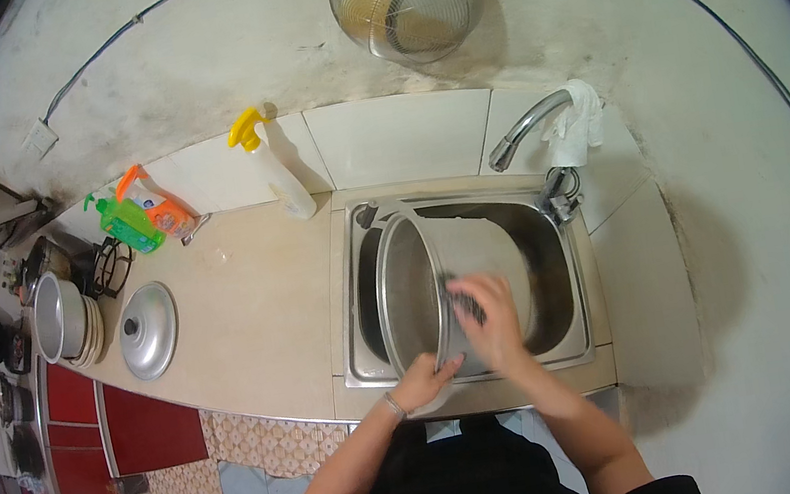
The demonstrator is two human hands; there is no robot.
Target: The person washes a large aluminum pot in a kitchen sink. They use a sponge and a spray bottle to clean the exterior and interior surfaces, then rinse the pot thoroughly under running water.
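Observation:
A large aluminium pot [477, 239] lies tilted on its side over the stainless-steel sink [558, 300], its mouth facing left. My left hand [425, 383] grips the pot's rim at the near side, with the thumb on the outer wall. In my right hand [492, 317] is a dark scourer [469, 306], blurred, that looks like steel wool. It rests against the outside of the pot just behind the rim. Much of the sink basin is hidden beneath the pot.
A chrome faucet [529, 126] with a white cloth [574, 119] over it stands at the back right. Left on the counter [259, 304] are a spray bottle [284, 183], a green pump bottle [126, 222], an orange bottle [166, 211], a pot lid [150, 334] and stacked bowls [92, 331]. Wire strainers [407, 6] hang above.

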